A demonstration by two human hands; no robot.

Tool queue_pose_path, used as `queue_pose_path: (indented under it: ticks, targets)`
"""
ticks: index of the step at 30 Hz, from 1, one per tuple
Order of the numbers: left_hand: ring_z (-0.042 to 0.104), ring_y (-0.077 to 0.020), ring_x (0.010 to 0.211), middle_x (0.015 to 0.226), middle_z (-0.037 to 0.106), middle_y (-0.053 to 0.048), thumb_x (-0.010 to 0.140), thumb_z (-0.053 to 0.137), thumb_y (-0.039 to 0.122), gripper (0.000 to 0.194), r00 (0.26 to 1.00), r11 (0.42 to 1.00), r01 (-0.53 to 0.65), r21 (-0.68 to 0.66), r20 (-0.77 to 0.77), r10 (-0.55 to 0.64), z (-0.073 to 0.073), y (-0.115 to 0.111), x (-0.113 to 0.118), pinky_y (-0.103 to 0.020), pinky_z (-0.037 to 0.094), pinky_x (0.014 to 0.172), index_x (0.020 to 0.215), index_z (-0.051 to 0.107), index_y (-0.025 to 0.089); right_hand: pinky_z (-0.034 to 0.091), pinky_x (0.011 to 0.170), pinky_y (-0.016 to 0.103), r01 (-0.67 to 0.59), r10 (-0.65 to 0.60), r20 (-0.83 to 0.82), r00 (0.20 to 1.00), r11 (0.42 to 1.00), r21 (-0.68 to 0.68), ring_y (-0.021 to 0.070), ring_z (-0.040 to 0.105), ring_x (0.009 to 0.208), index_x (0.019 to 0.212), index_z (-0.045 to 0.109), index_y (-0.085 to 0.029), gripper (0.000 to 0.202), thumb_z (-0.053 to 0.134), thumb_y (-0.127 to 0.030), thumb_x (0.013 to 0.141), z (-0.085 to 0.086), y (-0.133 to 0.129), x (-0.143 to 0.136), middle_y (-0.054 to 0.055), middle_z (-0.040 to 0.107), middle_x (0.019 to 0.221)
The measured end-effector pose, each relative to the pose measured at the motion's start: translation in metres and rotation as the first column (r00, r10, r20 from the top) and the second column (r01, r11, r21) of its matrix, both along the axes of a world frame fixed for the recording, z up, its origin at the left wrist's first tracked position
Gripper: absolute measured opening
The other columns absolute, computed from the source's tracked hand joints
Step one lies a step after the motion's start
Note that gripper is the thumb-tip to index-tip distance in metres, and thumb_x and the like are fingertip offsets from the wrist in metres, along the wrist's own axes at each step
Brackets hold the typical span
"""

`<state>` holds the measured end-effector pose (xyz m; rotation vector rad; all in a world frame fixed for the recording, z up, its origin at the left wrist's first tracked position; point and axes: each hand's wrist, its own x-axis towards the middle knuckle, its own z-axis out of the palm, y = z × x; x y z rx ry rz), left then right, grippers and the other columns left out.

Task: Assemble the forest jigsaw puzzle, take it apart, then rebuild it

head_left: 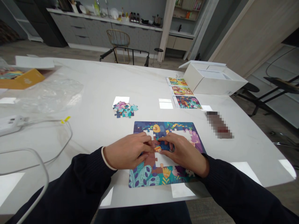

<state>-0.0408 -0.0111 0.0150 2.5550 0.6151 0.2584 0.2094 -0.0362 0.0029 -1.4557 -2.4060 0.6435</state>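
Head view: jigsaw [166,171] — teal, purple, brown, partly filled; left hand [129,150], right hand [184,151] touching it — cannot tell grip.

Left hand [129,150] and right hand [185,151] are touching the middle of a partly filled jigsaw puzzle [144,178], fingers bent. Loose puzzle pieces [125,109] are lying heaped beyond; three-picture sheet [183,91] is lying beside white box [213,85].

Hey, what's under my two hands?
Your left hand and right hand are over a partly assembled puzzle. Around them you can see printed leaves, a yellow flower and a white gap. Whatever lies directly beneath your hands is covered.
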Motion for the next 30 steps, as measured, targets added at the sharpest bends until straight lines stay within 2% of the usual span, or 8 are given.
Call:
queue_pose_path:
  ticks: [8, 14, 23, 27, 30]
  targets:
    - [0.063, -0.0254, 0.108, 0.113, 0.067, -0.007, 0.090, 0.061, 0.010, 0.025, 0.999, 1.000, -0.002, 0.007, -0.038, 0.002, 0.001, -0.001, 0.001, -0.038, 0.052, 0.099, 0.106, 0.076, 0.022, 0.053, 0.077, 0.035, 0.012, -0.012, -0.006, 1.000, 1.000, -0.013, 0.0212, 0.065, 0.084, 0.117, 0.075, -0.022, 0.031, 0.081, -0.029, 0.087, 0.000, 0.000, 0.000, 0.005, 0.066, 0.097]
    - [0.063, -0.0243, 0.106, 0.110, 0.067, -0.007, 0.089, 0.060, 0.010, 0.025, 1.000, 1.000, 0.003, 0.031, 0.003, -0.003, -0.001, -0.001, 0.001, -0.036, 0.052, 0.096, 0.106, 0.075, 0.021, 0.057, 0.091, 0.044, -0.020, 0.023, -0.054, 0.998, 0.999, 0.047, 0.0261, 0.066, 0.100, 0.120, 0.076, -0.022, 0.033, 0.081, -0.028, 0.087, -0.006, -0.001, 0.001, 0.009, 0.064, 0.109]
    - [0.064, -0.0245, 0.105, 0.110, 0.065, -0.008, 0.088, 0.062, 0.011, 0.024, 1.000, 0.999, -0.003, 0.048, 0.021, 0.002, -0.003, -0.001, 0.000, -0.037, 0.053, 0.097, 0.105, 0.075, 0.021, 0.059, 0.089, 0.045, -0.059, 0.062, -0.042, 0.997, 0.996, 0.073, 0.0267, 0.065, 0.098, 0.121, 0.078, -0.023, 0.031, 0.077, -0.027, 0.090, -0.004, -0.003, -0.001, 0.010, 0.061, 0.103]
    - [0.064, -0.0254, 0.109, 0.116, 0.065, -0.008, 0.088, 0.062, 0.010, 0.026, 1.000, 0.999, -0.011, 0.046, 0.029, 0.010, -0.004, -0.001, 0.000, -0.038, 0.053, 0.099, 0.107, 0.075, 0.022, 0.059, 0.092, 0.046, -0.077, 0.079, -0.044, 0.996, 0.995, 0.057, 0.0276, 0.066, 0.103, 0.124, 0.075, -0.025, 0.036, 0.079, -0.025, 0.088, -0.002, -0.001, 0.006, 0.010, 0.065, 0.109]
    - [0.064, -0.0264, 0.114, 0.126, 0.065, -0.008, 0.088, 0.062, 0.010, 0.027, 0.999, 0.999, -0.005, 0.034, 0.035, 0.004, -0.004, -0.001, 0.000, -0.039, 0.053, 0.102, 0.109, 0.075, 0.022, 0.058, 0.097, 0.047, -0.048, 0.051, -0.057, 0.997, 0.997, 0.056, 0.0296, 0.068, 0.110, 0.123, 0.075, -0.024, 0.040, 0.082, -0.017, 0.084, -0.002, 0.003, 0.017, 0.010, 0.069, 0.118]
